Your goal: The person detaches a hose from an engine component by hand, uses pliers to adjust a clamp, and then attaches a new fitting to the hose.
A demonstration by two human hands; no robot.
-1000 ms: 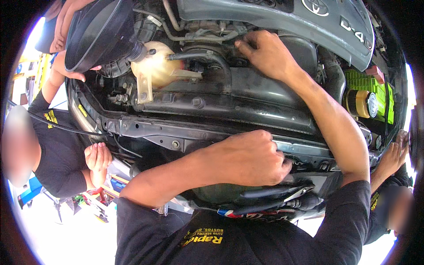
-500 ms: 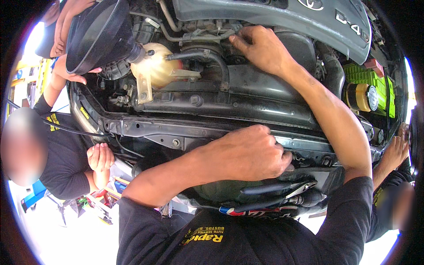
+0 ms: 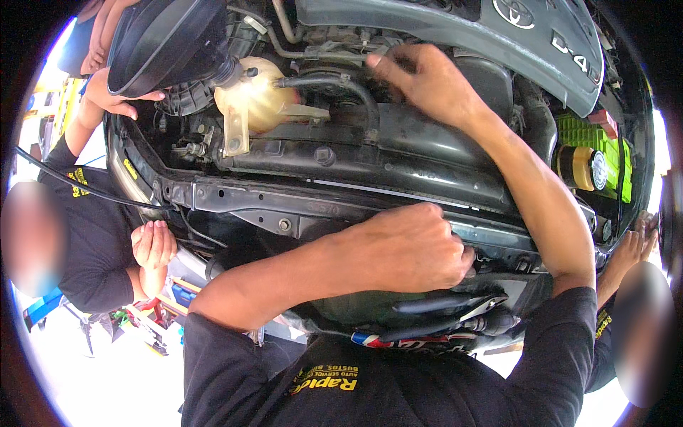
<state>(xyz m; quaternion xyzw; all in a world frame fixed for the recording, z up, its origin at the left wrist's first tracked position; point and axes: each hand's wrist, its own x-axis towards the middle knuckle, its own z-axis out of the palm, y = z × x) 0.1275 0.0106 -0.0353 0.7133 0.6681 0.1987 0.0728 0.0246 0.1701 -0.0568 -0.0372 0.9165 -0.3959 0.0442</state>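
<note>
In the engine bay, my left hand (image 3: 420,245) is closed at the front cross member (image 3: 249,206), curled fingers round something hidden. My right hand (image 3: 434,85) reaches in near the rubber hose (image 3: 341,89) and engine cover (image 3: 448,18), its fingertips bent and smeared, so their grip is unclear. Left of it sits a translucent coolant reservoir (image 3: 249,110) with a large black funnel (image 3: 156,43) above it. A co-worker's hand (image 3: 110,92) supports the funnel from below.
A person (image 3: 92,249) at my left has another hand (image 3: 153,249) raised by the bumper. A second person's arms (image 3: 107,35) hang at the top left. Someone's hand (image 3: 633,245) rests at the right edge. A green box (image 3: 619,178) and black-and-gold cylinder (image 3: 583,167) lie at the right.
The funnel and the hand under it have risen slightly. My right hand's fingers are shifting and more blurred. My left hand stays nearly in place.
</note>
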